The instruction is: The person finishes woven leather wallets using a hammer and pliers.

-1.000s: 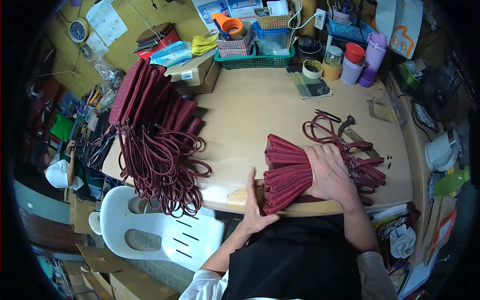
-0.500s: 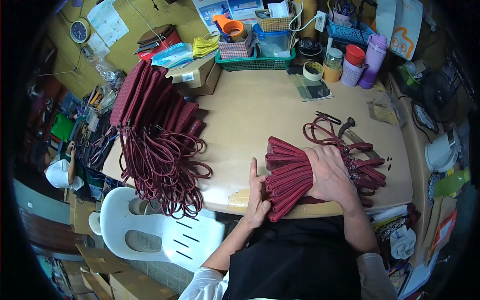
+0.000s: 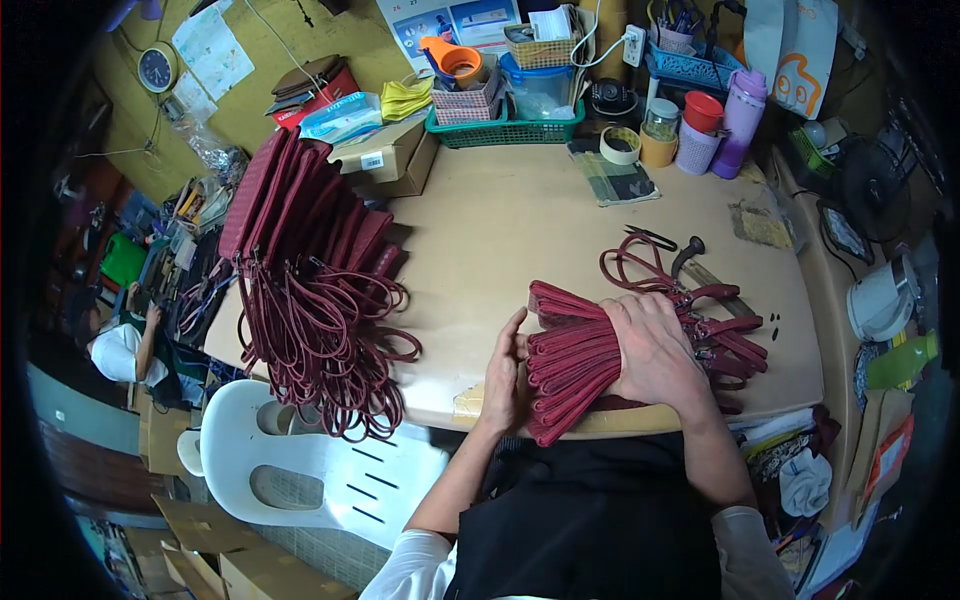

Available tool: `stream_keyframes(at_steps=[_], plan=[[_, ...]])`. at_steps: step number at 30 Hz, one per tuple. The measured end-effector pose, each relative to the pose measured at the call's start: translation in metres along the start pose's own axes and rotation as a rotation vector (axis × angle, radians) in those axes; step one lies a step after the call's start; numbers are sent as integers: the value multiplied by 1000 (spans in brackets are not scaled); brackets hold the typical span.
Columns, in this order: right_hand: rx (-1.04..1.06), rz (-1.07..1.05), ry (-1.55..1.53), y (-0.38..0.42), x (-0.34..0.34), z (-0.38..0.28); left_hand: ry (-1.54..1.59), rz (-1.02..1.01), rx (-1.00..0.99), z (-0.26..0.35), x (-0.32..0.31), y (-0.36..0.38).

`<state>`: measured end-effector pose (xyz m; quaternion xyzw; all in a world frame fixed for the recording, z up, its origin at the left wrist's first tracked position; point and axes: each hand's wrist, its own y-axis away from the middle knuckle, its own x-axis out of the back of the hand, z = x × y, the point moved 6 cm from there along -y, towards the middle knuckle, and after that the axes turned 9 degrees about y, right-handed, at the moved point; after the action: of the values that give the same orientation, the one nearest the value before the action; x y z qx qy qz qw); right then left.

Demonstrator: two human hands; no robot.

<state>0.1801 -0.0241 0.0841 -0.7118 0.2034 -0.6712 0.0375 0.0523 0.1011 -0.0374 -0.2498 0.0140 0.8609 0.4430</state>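
Observation:
Several dark red zipped pouches [image 3: 567, 372] stand side by side in a bundle at the table's front edge. Over the top of them lies my right hand [image 3: 653, 350], its fingers closed round the bundle. My left hand [image 3: 506, 380] is upright at the bundle's left end, fingers stretched out and palm toward the pouches; part of it is turned out of sight. Dark red straps [image 3: 733, 345] with metal clasps spread out right of my right hand. One looped strap [image 3: 630, 262] lies behind the bundle, near black thread snips [image 3: 652, 238] and a dark-headed hammer [image 3: 690, 252].
A tall stack of dark red pouches [image 3: 290, 200] with hanging strap loops stands on the table's left side. Behind are a cardboard box [image 3: 400, 160], a green tray [image 3: 505, 133] and a purple bottle [image 3: 740, 125]. A white chair [image 3: 300, 460] stands front left; another person [image 3: 125, 350] sits far left.
My left hand has turned more upright and moved slightly left, its thumb now out of sight. My right hand stays on the bundle. The whole view has shifted slightly.

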Motion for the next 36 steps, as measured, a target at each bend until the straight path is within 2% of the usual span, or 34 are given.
stream_keyframes(at_steps=[4,7,10,13,14,15,17,18,19,21,22,23,25,27,29,30,31,33,34,35,36], plan=[[-11,3,14,1,-2,1,-188,-48,47,4,-5,-14],[-15,-19,11,1,-2,1,-274,33,-9,6,-3,-17],[6,-43,11,0,-2,2,-465,-5,-199,14,-8,-5],[41,-8,25,0,-1,-1,-423,-13,-200,2,2,-1],[59,41,36,0,2,-4,-251,-92,-121,-7,3,-4],[60,40,32,0,0,-3,-253,-89,-118,-1,1,-8],[76,-133,65,-1,-14,2,-312,-155,-82,12,-7,-16],[73,-133,67,-3,-15,5,-275,-220,21,5,-2,-15],[86,-169,66,-4,-17,7,-271,-224,21,17,-7,-12],[92,-202,68,-3,-19,8,-484,-277,56,46,-25,-2],[109,-177,91,-3,-18,6,-730,-359,50,62,-31,1],[127,-153,115,-4,-18,3,-728,-362,49,80,-47,3],[147,-158,146,-5,-20,-4,-1477,-461,-174,109,-86,9],[164,-159,192,-4,-19,-6,-1508,-480,-212,98,-100,-6],[130,-308,96,0,-23,-1,-1681,-587,51,62,-85,-29],[136,-399,61,0,-9,1,-1672,-565,-47,72,-85,-34],[123,-394,57,3,-2,9,-1675,-580,-50,74,-85,-38],[176,-311,266,13,8,20,-1709,-784,5,63,-85,-41],[202,-256,275,17,8,19,-1702,-799,-80,61,-85,-42],[202,-252,277,14,6,20,-1705,-798,-83,61,-86,-42],[164,-352,292,10,-1,22,-1703,-796,-29,62,-86,-41]])
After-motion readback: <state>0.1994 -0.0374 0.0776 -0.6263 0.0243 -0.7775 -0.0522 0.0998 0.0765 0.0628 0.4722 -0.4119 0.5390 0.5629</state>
